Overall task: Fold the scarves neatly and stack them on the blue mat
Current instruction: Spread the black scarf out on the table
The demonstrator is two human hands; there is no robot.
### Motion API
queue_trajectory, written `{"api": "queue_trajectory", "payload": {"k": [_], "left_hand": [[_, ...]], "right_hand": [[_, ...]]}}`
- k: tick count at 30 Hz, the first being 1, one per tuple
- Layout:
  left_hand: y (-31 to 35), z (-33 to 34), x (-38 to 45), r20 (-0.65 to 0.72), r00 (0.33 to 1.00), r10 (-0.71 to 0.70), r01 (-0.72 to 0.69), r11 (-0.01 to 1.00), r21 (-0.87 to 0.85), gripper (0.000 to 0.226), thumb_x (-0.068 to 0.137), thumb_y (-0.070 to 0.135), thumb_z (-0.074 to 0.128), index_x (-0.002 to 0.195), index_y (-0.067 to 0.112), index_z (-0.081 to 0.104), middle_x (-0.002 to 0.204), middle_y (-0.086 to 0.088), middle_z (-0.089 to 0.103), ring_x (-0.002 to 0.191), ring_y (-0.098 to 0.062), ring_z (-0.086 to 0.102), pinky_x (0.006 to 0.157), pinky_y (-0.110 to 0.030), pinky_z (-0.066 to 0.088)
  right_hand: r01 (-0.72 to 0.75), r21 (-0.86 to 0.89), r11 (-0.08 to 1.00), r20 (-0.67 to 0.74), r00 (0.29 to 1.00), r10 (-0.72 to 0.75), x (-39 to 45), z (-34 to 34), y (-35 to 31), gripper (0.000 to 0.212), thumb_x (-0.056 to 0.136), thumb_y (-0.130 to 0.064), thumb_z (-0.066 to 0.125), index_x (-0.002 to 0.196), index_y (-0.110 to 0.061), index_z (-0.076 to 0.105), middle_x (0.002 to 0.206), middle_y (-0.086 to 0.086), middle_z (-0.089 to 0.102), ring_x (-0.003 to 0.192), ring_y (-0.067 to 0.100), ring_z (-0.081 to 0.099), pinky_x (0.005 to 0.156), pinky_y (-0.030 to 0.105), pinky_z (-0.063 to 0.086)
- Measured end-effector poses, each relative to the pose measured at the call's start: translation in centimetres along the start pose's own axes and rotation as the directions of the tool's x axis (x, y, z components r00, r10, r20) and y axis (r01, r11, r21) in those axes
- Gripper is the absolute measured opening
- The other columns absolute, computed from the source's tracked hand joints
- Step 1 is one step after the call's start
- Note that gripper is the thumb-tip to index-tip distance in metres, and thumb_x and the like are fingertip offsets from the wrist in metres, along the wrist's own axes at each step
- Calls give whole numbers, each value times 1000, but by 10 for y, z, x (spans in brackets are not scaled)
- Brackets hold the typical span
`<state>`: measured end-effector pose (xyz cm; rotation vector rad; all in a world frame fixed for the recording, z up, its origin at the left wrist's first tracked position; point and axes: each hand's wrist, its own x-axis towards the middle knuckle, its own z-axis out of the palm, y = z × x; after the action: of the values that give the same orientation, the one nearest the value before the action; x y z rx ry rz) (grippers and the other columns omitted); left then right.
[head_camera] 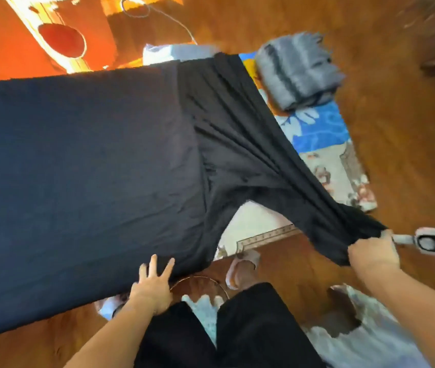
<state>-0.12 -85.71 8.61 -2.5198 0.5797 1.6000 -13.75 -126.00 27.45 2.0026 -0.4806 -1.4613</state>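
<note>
Below, a large dark navy fabric scarf point(78, 181) lies spread over the patterned blue mat point(322, 128) (a folded grey fringed scarf point(298, 70) sits on it). The left hand point(152, 285) presses flat, fingers apart, on the near edge; the right hand point(373, 253) grips a bunched corner.

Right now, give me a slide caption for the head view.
Right hand bunches a large black scarf while the left hand presses it; folded grey fringed scarf sits on blue mat.

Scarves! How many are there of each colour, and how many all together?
Black scarf, spread out and held by both hands: 1
Grey scarf, folded on the blue mat: 1
Total: 2
</note>
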Motion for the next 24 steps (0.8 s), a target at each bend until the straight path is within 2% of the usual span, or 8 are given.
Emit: {"api": "queue_trajectory", "payload": {"k": [5,8,11,15,17,18,21,24], "left_hand": [[25,-12,0,98,991,-91,85,994,65,85,96,17,42,160,38,-11,166,-7,-22,154,-36,1,116,-48,32],[36,-42,5,79,995,-54,47,995,89,67,97,32,44,160,30,20,163,-10,16,146,-37,26,115,-47,36],[70,-66,10,-115,986,118,-119,993,2,53,98,37,48,149,21,41,142,-7,47,132,-31,47,108,-44,43],[132,-67,26,-197,962,187,-214,969,-125,68,98,45,57,154,21,28,143,-6,44,133,-29,46,105,-45,45],[144,-62,35,-167,975,143,-151,988,-38,63,99,44,56,151,22,28,141,-6,45,129,-30,49,97,-45,48],[146,-61,39,-175,974,142,-139,990,24,51,99,38,56,142,22,34,136,-6,50,123,-30,53,93,-44,49],[152,-61,40,-175,954,244,-230,968,97,10,95,18,52,103,23,49,113,-4,66,103,-31,64,82,-39,52],[172,-53,21,277,842,464,-497,865,62,13,99,24,55,103,28,67,115,-1,67,118,-30,62,91,-32,47]], "right_hand": [[-293,125,948,214,941,263,25,56,47,36,94,-27,49,127,-35,61,130,-6,60,131,30,43,113,63,18],[-276,449,850,-20,948,318,40,48,39,30,92,-15,48,120,-18,60,126,11,52,120,35,43,101,53,39],[-240,736,633,-159,847,506,42,15,39,21,91,-12,55,110,-6,62,117,22,53,101,41,52,81,45,47],[-268,962,-49,260,852,455,54,-16,67,35,99,-12,45,132,-6,54,124,24,60,105,42,62,84,44,52],[-164,848,-504,338,900,277,61,-20,75,38,97,-4,45,133,-7,55,116,21,64,89,33,66,74,41,58],[-98,794,-600,314,912,265,64,-17,76,37,96,-2,46,131,-9,57,108,16,66,82,27,67,69,38,58],[-5,870,-492,243,874,420,71,-16,76,39,92,2,52,119,-24,65,113,11,66,99,29,67,84,44,58],[107,839,-533,296,731,614,63,-21,84,49,93,7,49,123,-28,65,131,7,57,111,23,54,91,34,51]]}}
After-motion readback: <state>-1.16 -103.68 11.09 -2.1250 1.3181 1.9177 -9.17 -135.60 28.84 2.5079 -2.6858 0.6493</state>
